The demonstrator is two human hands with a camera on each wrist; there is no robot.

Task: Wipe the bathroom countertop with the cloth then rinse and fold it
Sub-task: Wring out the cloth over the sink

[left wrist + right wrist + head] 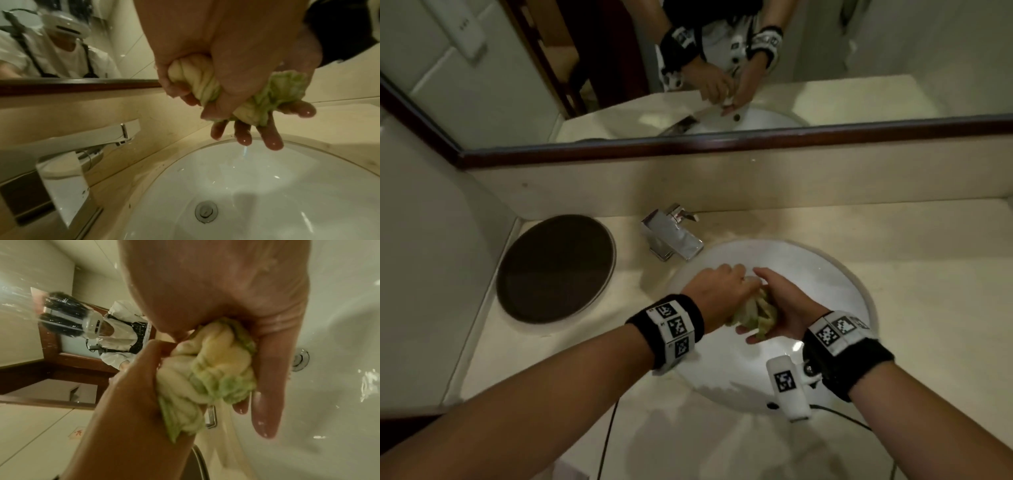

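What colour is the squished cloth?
The cloth is pale yellow with green edges, clearest in the right wrist view.

Cloth (209,374): soft woven fabric, pale yellow with green fuzzy edge, wet and wrung into twisted folds. Sink (257,186): white glazed ceramic, glossy, lamp glints on it; drain (206,213) ringed in shiny metal. Faucet (671,236), frame centre: polished chrome, mirror-bright. Counter (911,308): cream stone look, smooth, low sheen. Round tray (556,269), left of frame: dark matt face, pale rim. Mirror frame (722,144): dark varnished wood. Wristbands (671,329): black knit cloth.
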